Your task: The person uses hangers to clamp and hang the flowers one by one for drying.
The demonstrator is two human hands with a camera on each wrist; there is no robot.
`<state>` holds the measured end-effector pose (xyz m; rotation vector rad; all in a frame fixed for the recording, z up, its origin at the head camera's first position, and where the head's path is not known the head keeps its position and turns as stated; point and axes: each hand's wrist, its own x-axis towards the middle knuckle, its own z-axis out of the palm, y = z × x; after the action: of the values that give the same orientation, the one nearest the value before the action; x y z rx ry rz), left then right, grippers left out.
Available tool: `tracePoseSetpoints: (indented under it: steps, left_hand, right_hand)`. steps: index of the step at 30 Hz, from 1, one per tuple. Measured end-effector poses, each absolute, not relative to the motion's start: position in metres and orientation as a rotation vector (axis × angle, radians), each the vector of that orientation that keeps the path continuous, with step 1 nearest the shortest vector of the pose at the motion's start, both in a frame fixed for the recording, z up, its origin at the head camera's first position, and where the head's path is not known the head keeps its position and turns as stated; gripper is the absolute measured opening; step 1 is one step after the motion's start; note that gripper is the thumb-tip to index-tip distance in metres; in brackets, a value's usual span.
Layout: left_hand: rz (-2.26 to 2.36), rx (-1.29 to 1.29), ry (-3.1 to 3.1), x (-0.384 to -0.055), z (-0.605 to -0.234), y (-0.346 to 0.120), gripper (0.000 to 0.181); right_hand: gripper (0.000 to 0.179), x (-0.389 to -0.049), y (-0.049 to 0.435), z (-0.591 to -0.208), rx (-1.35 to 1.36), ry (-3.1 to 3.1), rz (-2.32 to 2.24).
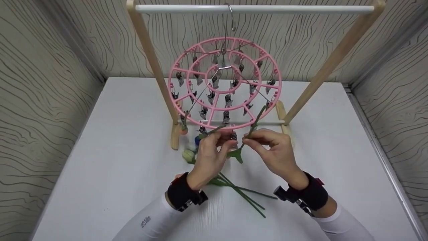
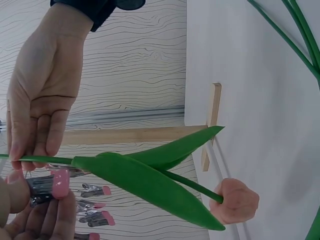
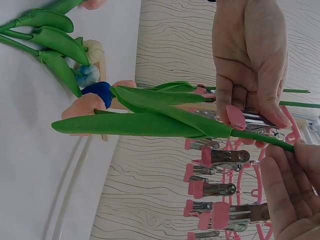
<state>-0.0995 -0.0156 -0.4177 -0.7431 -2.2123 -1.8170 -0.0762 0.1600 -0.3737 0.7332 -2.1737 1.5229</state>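
My left hand pinches a metal clip with pink tips, which hangs from the near rim of the pink round hanger. Between thumb and fingers, my right hand holds the green stem of an artificial tulip. This tulip points flower-down, its pinkish bloom below two long leaves. The stem lies right beside the clip, close to the left fingertips. Other tulips hang at the hanger's left side, where a blue bloom shows in the right wrist view.
A rack with wooden legs and a white top bar carries the hanger by its hook. Several more clips dangle from the rings. Loose tulip stems lie on the white table below my hands. Patterned walls enclose the table.
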Motion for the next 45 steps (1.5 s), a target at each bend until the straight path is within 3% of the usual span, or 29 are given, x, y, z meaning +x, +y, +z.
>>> tracePoseSetpoints:
  steps: [9, 18, 26, 35, 45]
  left_hand:
    - [-1.85, -0.87, -2.202, -0.091, -0.393, -0.019, 0.016]
    - [-1.852, -0.901, -2.099, -0.103, -0.424, -0.017, 0.014]
    - [-1.903, -0.898, -2.055, -0.106, -0.428, -0.016, 0.016]
    - [-2.085, -0.913, -2.019, -0.094, -0.399, -0.02, 0.015]
    - [-1.869, -0.901, -2.077, -0.095, -0.396, -0.02, 0.012]
  right_hand:
    - [0.012, -0.077, 0.158, -0.373, 0.722, -2.206, 1.521]
    - [0.011, -0.078, 0.158, -0.374, 0.727, -2.187, 1.545]
    - [0.012, -0.078, 0.157, -0.371, 0.737, -2.185, 1.538]
    - [0.011, -0.079, 0.152, -0.366, 0.755, -2.155, 1.541]
    - [0.014, -0.082, 0.151, -0.365, 0.769, -2.135, 1.513]
